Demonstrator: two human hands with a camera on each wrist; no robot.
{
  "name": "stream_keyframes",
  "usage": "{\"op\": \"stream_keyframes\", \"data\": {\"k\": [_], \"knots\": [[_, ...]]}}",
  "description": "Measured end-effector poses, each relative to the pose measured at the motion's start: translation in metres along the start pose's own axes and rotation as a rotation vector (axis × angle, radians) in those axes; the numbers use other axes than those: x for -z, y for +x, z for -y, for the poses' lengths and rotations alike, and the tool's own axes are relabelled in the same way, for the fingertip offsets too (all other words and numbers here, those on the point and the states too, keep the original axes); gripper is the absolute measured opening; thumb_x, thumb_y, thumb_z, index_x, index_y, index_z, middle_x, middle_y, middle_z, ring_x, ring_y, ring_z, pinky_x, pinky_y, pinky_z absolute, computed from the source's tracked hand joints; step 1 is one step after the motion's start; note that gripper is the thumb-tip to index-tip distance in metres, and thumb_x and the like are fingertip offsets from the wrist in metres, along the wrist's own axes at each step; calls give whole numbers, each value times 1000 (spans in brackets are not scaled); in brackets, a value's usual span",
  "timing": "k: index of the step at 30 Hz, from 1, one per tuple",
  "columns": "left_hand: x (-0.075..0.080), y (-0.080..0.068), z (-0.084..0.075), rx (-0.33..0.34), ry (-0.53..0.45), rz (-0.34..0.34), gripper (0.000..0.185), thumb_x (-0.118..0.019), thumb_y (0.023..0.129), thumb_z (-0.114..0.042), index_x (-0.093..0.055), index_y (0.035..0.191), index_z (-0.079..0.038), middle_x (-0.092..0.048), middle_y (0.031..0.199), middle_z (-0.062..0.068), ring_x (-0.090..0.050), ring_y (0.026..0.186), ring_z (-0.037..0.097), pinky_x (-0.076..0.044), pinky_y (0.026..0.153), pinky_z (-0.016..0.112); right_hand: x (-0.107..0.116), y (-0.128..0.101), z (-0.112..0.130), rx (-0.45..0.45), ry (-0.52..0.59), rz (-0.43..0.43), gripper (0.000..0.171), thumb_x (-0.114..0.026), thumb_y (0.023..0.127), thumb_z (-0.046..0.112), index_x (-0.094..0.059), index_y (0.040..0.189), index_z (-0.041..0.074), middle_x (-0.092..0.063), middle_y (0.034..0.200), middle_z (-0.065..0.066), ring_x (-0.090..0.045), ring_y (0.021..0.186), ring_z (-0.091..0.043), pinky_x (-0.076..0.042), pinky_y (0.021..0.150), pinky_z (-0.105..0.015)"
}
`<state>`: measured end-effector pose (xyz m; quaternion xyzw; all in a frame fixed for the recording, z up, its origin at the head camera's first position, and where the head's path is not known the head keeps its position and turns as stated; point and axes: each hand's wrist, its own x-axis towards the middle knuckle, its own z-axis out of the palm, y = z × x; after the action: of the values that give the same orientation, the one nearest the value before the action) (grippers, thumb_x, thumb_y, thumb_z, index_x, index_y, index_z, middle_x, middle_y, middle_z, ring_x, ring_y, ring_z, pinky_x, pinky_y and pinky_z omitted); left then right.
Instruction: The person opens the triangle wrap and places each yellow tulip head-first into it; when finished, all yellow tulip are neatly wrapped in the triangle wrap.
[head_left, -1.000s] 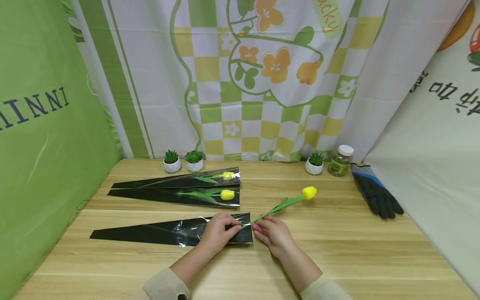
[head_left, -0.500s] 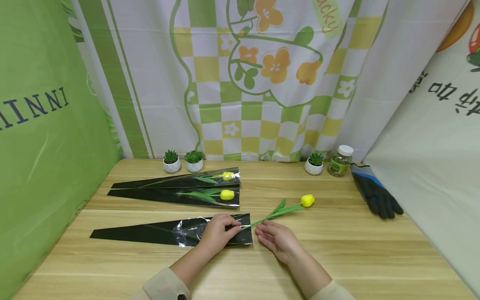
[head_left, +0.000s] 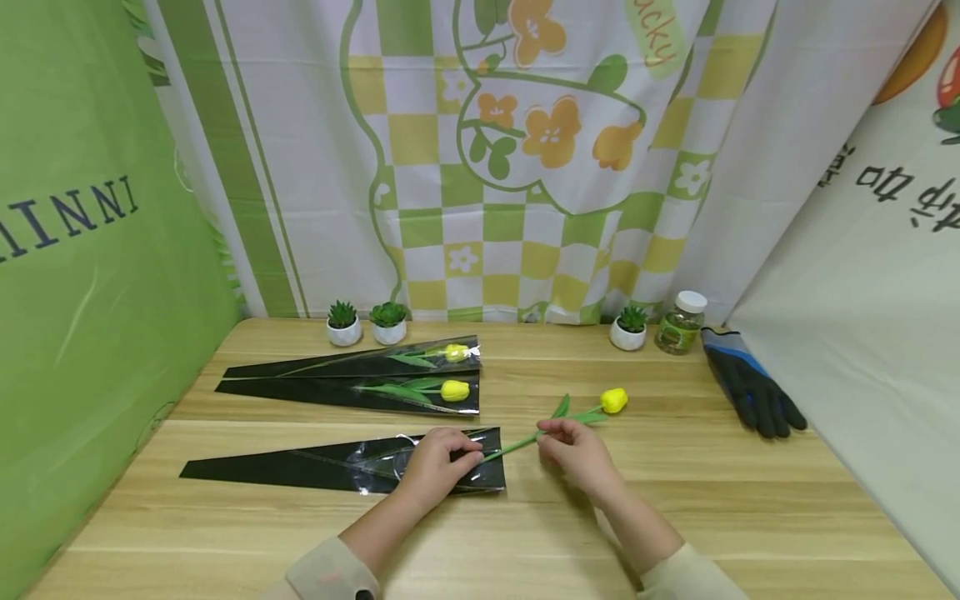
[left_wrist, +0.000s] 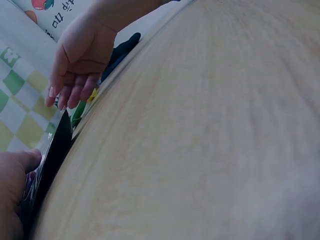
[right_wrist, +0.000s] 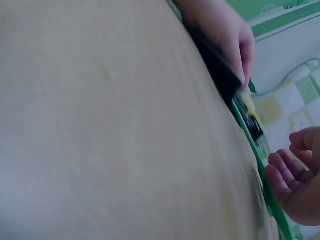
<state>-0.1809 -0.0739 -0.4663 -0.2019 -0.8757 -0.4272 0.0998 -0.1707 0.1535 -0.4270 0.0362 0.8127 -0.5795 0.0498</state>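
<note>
A black flower sleeve [head_left: 300, 463] with a clear film front lies across the near table. My left hand [head_left: 435, 462] pinches its film near the wide mouth at the right end. The yellow tulip [head_left: 613, 401] lies on the table with its green stem [head_left: 517, 446] running into that mouth and its head pointing right. Over the stem and leaves hovers my right hand [head_left: 573, 454]. In the right wrist view its fingers [right_wrist: 287, 172] are loosely bent beside the stem, with no grip to be seen. The stem's lower end is hidden by my left hand.
Two sleeved tulips [head_left: 420, 392] lie farther back on the left. Behind them stand two potted succulents [head_left: 344, 325]. At the back right are another succulent [head_left: 628, 327], a white-lidded jar [head_left: 681, 323] and a black-and-blue glove [head_left: 750, 383]. A checked curtain [head_left: 502, 250] hangs behind the table.
My right hand has let go of the stem near the sleeve mouth and moved right, over the leaves. The tulip head has sunk toward the table. The left hand stays put.
</note>
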Motion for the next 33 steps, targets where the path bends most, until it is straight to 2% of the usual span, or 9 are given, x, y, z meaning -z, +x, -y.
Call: {"op": "stream_keyframes", "data": {"k": [3, 8, 10, 12, 15, 21, 28, 33], "knots": [[1, 0, 0, 10, -4, 1, 9, -75, 85, -14, -79, 92, -9, -73, 95, 3, -66, 96, 22, -53, 90, 38, 11, 10, 3, 143, -304, -14, 23, -64, 94, 11, -67, 115, 3, -67, 102, -7, -60, 92, -17, -53, 78, -29], [1, -1, 0, 12, -9, 1, 10, -75, 85, -15, -78, 92, -9, -74, 96, 3, -66, 97, 23, -53, 91, 39, 22, 25, 6, 502, -777, -1, 16, -71, 88, 10, -74, 104, 10, -73, 103, -6, -64, 101, -27, -52, 89, -45], [1, 0, 1, 8, -3, 4, 10, -75, 85, -15, -78, 92, -9, -74, 96, 3, -65, 97, 23, -53, 90, 38, 24, 30, 6, 617, -908, 17, 16, -74, 85, 9, -75, 101, 11, -74, 104, -6, -63, 103, -29, -51, 91, -47], [1, 0, 1, 11, -2, 7, 10, -75, 85, -16, -78, 93, -9, -73, 96, 3, -65, 97, 23, -53, 91, 38, 26, 34, 6, 664, -986, 54, 17, -75, 84, 10, -75, 101, 13, -74, 105, -4, -63, 104, -28, -51, 92, -47], [1, 0, 2, 12, 1, 10, 11, -75, 85, -17, -79, 93, -10, -73, 97, 3, -65, 98, 23, -53, 90, 38, 27, 38, 8, 680, -1030, 119, 18, -75, 84, 10, -75, 102, 13, -73, 104, -3, -64, 103, -28, -51, 91, -46], [2, 0, 0, 17, -1, 5, 11, -75, 85, -16, -79, 93, -10, -73, 98, 4, -65, 99, 23, -53, 91, 39, 29, 45, 12, 629, -1029, 220, 15, -76, 83, 10, -76, 98, 12, -74, 99, -3, -65, 98, -26, -53, 88, -43], [2, 1, 0, 11, -2, 0, 11, -75, 85, -16, -79, 93, -11, -73, 97, 3, -65, 98, 22, -53, 90, 38, 29, 47, 14, 563, -1073, 265, 17, -78, 82, 15, -77, 100, 13, -72, 95, -2, -63, 91, -22, -52, 81, -39], [2, 1, 1, 4, -4, -1, 11, -75, 85, -16, -79, 94, -11, -73, 97, 3, -65, 97, 22, -53, 90, 38, 30, 45, 16, 528, -1080, 289, 13, -78, 82, 19, -77, 94, 14, -67, 89, 1, -59, 87, -18, -50, 81, -38]]}}
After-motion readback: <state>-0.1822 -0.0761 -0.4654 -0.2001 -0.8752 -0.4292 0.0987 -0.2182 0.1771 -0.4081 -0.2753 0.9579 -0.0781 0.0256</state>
